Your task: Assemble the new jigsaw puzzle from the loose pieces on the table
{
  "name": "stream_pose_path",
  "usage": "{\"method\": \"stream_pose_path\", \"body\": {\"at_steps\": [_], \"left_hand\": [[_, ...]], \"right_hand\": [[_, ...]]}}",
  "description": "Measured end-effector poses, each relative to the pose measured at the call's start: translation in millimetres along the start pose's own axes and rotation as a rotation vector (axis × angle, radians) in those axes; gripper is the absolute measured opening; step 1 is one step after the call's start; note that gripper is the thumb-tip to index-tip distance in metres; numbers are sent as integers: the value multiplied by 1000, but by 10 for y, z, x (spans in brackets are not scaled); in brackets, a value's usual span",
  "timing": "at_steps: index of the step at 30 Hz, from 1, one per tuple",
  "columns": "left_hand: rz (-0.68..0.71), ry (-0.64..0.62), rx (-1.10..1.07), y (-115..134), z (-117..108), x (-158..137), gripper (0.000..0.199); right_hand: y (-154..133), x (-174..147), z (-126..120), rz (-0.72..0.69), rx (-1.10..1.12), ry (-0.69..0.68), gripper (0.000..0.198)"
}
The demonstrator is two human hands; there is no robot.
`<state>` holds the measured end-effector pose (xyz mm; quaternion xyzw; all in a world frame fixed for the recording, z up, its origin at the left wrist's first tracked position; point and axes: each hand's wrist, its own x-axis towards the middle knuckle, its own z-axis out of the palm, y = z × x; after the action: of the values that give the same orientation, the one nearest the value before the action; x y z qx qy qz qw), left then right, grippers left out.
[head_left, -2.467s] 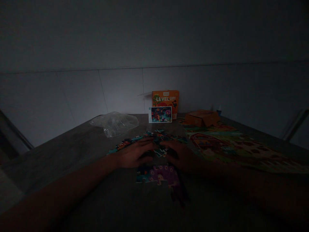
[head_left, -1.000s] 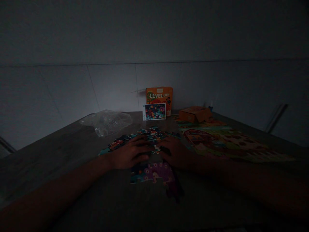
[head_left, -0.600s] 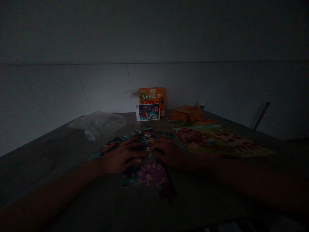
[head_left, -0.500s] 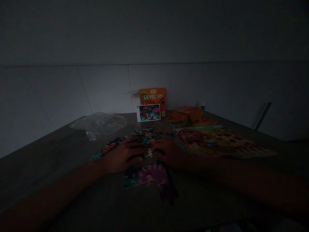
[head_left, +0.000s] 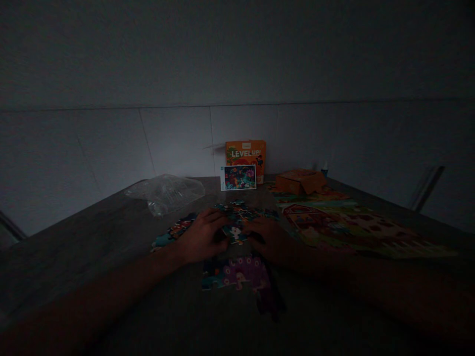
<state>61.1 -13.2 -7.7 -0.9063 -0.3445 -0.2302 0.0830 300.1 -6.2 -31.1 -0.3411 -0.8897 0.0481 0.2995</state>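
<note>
In the dim light, my left hand [head_left: 206,235] lies over loose jigsaw pieces, its fingers stretched forward and the thumb apart. My right hand [head_left: 269,237] is just opposite, fingers bent toward the left one with a gap above the thumb. Between the two hands is a puzzle piece [head_left: 235,233] with a white figure; whether fingertips touch it is too dark to tell. Nearer me lies a joined section of puzzle [head_left: 245,273] with a purple, ring-dotted creature. More dark, colourful pieces [head_left: 237,210] are spread beyond my fingers, and others [head_left: 168,235] left of my left hand.
An orange "LEVEL UP!" box [head_left: 245,151] stands against the wall, a picture card [head_left: 238,178] leaning before it. Clear plastic bag [head_left: 168,193] lies at left. At right are an orange box [head_left: 300,182], a farm-scene puzzle [head_left: 345,222] and a small blue-and-white object [head_left: 324,170].
The view has swung slightly left, so everything sits further right in the picture. My left fingers look closer together. Both hands stay around the piece with the white figure.
</note>
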Motion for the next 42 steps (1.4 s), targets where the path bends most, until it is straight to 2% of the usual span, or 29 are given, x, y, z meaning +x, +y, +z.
{"method": "stream_pose_path", "body": {"at_steps": [4, 7, 9, 11, 16, 18, 21, 23, 30, 36, 39, 42], "left_hand": [[-194, 51, 142, -132, -80, -20, 37], [-308, -2, 247, -311, -104, -76, 35], [-329, -37, 256, -416, -98, -114, 26], [-309, -63, 235, -478, -86, -133, 19], [-234, -34, 178, -398, -75, -102, 25], [-110, -29, 84, -298, -65, -81, 32], [114, -106, -88, -152, -33, -53, 39], [157, -143, -148, -94, -8, -37, 34], [73, -97, -187, -90, -2, -12, 24], [-78, -124, -230, -66, -16, -11, 28], [-88, -93, -254, -67, -11, -20, 33], [-90, -42, -184, -82, -25, -19, 39]], "right_hand": [[-56, -10, -43, 41, -21, -4, 23], [-67, -20, -55, 31, -9, -8, 21], [-59, -25, -49, 15, 0, 2, 21], [-47, -27, -35, 6, 2, 2, 21], [-46, -24, -25, 3, -5, -6, 21], [-60, -23, -40, 0, -4, -11, 20], [-70, -24, -60, -15, 1, -24, 18], [-62, -27, -61, -42, 14, -33, 19], [-42, -29, -30, -167, 93, -39, 25], [-16, -19, -1, -43, 32, 43, 28], [-20, -16, -5, -15, 20, 40, 32], [-35, -19, -12, -4, 15, 24, 32]]}}
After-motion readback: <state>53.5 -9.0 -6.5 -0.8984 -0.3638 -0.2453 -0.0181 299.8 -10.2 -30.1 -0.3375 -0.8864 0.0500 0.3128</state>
